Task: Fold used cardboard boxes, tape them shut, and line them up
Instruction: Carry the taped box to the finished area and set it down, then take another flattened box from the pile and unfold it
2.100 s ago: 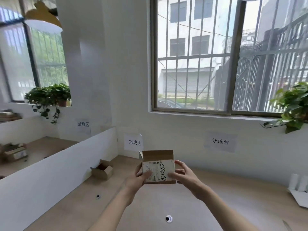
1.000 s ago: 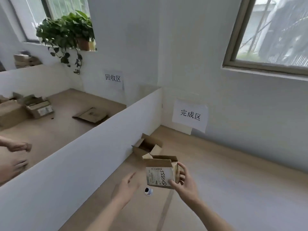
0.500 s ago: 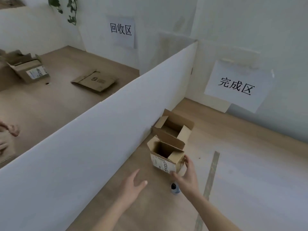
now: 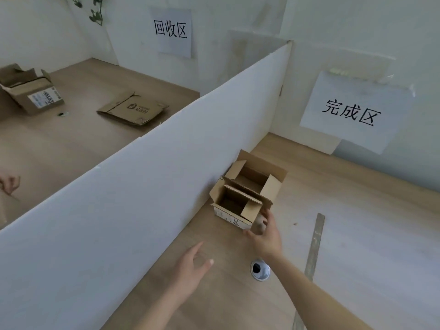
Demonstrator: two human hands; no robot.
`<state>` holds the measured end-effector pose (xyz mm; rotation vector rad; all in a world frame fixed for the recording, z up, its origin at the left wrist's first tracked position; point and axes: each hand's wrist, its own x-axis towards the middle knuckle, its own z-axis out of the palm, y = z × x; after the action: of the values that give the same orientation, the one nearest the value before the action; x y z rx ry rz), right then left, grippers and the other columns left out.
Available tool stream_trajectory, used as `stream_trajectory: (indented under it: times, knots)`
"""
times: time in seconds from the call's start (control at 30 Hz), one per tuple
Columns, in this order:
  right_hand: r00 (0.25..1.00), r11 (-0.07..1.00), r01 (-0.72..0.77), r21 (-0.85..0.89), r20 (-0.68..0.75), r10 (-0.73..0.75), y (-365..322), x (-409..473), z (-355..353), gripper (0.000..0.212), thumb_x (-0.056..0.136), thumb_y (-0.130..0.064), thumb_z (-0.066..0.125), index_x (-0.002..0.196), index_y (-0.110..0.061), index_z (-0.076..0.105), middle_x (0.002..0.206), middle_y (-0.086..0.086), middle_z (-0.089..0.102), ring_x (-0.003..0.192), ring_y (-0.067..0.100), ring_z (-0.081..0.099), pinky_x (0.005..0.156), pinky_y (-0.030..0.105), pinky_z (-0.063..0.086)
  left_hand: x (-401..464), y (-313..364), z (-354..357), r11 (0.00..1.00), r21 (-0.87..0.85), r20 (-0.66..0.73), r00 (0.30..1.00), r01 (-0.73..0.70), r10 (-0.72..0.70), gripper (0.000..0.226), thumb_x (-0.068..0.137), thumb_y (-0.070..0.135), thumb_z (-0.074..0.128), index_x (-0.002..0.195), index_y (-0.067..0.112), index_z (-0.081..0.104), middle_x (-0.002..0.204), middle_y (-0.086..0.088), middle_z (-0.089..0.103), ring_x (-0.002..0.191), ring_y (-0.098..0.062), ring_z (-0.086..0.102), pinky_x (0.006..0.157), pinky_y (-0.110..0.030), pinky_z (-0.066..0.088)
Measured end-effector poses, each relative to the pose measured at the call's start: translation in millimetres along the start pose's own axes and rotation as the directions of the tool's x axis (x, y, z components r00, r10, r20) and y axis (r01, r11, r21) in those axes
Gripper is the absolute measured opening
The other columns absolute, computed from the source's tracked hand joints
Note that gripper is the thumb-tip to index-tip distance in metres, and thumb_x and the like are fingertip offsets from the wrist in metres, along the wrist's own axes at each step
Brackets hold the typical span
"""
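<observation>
Small cardboard box [image 4: 234, 209] now down on the desk [image 4: 357, 234], no longer carried in the air.

Set against the white divider [image 4: 166, 163], touching the front of a second open box [image 4: 256, 178] already placed under the 完成区 sign [image 4: 352, 111]. Top flaps up, no tape visible, so folded but not sealed. Right hand [image 4: 265, 233] cupped loosely at the near right corner, thumb at the labelled face, likely letting go. Left hand [image 4: 192, 265] spread, holding nothing, apart from the box. Lining-up step apparently underway; sealing seemingly skipped.
</observation>
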<state>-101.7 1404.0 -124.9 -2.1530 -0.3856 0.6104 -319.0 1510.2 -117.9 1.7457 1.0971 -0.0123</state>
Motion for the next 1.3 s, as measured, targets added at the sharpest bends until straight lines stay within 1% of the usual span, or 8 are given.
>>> stream_trajectory:
  times: [0.17, 0.33, 0.53, 0.63, 0.73, 0.83, 1.1, 1.3]
  knots:
    - [0.996, 0.988, 0.041, -0.148, 0.088, -0.028, 8, -39, -48, 0.091, 0.084, -0.028, 0.081, 0.157, -0.027, 0.027, 0.161, -0.007, 0.034, 0.144, 0.017, 0.037, 0.115, 0.038, 0.039, -28, 28, -1, 0.993, 0.099, -0.01, 0.998, -0.064, 0.066, 0.067, 0.088, 0.052, 0.067, 0.148, 0.042, 0.04, 0.151, 0.014, 0.044, 0.138, -0.007, 0.041, 0.111, -0.033, 0.038]
    - [0.987, 0.927, 0.137, -0.35, 0.125, -0.099, 1, -95, -138, 0.085, 0.088, -0.048, 0.072, 0.157, -0.033, 0.024, 0.162, -0.011, 0.03, 0.144, 0.014, 0.038, 0.112, 0.036, 0.04, -86, 100, 6, 0.937, 0.278, -0.021, 0.974, -0.212, 0.226, 0.064, 0.091, 0.055, 0.061, 0.149, 0.043, 0.037, 0.157, 0.019, 0.033, 0.143, -0.006, 0.034, 0.11, -0.031, 0.035]
    - [0.972, 0.875, 0.212, -0.435, 0.002, -0.235, -28, -193, -303, 0.082, 0.088, -0.052, 0.068, 0.157, -0.033, 0.029, 0.161, -0.012, 0.031, 0.144, 0.015, 0.039, 0.111, 0.034, 0.039, -195, 228, 55, 0.798, 0.417, 0.01, 0.88, -0.435, 0.474, 0.072, 0.087, 0.061, 0.062, 0.151, 0.044, 0.032, 0.158, 0.019, 0.031, 0.143, -0.011, 0.035, 0.113, -0.041, 0.038]
    - [0.946, 0.859, 0.227, -0.459, -0.106, -0.307, -30, -269, -405, 0.08, 0.086, -0.052, 0.07, 0.155, -0.033, 0.033, 0.161, -0.013, 0.032, 0.146, 0.011, 0.035, 0.112, 0.029, 0.034, -275, 293, 104, 0.683, 0.482, 0.061, 0.799, -0.549, 0.598, 0.077, 0.087, 0.062, 0.061, 0.154, 0.04, 0.029, 0.161, 0.012, 0.027, 0.148, -0.014, 0.028, 0.119, -0.042, 0.029]
    - [0.91, 0.817, 0.196, -0.543, -0.21, -0.358, -17, -362, -514, 0.083, 0.084, -0.056, 0.071, 0.155, -0.035, 0.033, 0.161, -0.013, 0.032, 0.147, 0.01, 0.033, 0.116, 0.028, 0.032, -369, 351, 164, 0.54, 0.512, 0.111, 0.675, -0.668, 0.73, 0.078, 0.089, 0.06, 0.061, 0.155, 0.032, 0.03, 0.163, 0.002, 0.028, 0.149, -0.014, 0.026, 0.118, -0.031, 0.021]
    - [0.88, 0.811, 0.098, -0.577, -0.33, -0.341, 16, -471, -617, 0.085, 0.083, -0.062, 0.069, 0.155, -0.039, 0.03, 0.162, -0.014, 0.03, 0.147, 0.01, 0.033, 0.117, 0.031, 0.033, -475, 397, 233, 0.393, 0.52, 0.168, 0.542, -0.758, 0.823, 0.079, 0.089, 0.062, 0.059, 0.155, 0.03, 0.031, 0.162, 0.001, 0.029, 0.149, -0.014, 0.026, 0.118, -0.028, 0.02]
    - [0.779, 0.792, -0.288, -0.538, -0.613, -0.133, 154, -760, -809, 0.08, 0.091, -0.059, 0.061, 0.158, -0.034, 0.026, 0.163, -0.009, 0.028, 0.145, 0.016, 0.037, 0.113, 0.033, 0.032, -752, 456, 433, 0.108, 0.346, 0.393, 0.249, -0.932, 0.885, 0.079, 0.091, 0.065, 0.054, 0.157, 0.031, 0.026, 0.164, 0.004, 0.024, 0.15, -0.015, 0.024, 0.12, -0.032, 0.021]
    - [0.606, 0.788, -0.52, -0.33, -0.793, 0.068, 263, -938, -891, 0.076, 0.091, -0.059, 0.062, 0.156, -0.031, 0.033, 0.161, -0.005, 0.034, 0.144, 0.018, 0.039, 0.115, 0.035, 0.033, -906, 464, 562, -0.066, 0.186, 0.543, 0.046, -0.98, 0.838, 0.081, 0.089, 0.066, 0.055, 0.156, 0.029, 0.029, 0.163, 0.004, 0.027, 0.149, -0.016, 0.027, 0.12, -0.034, 0.023]
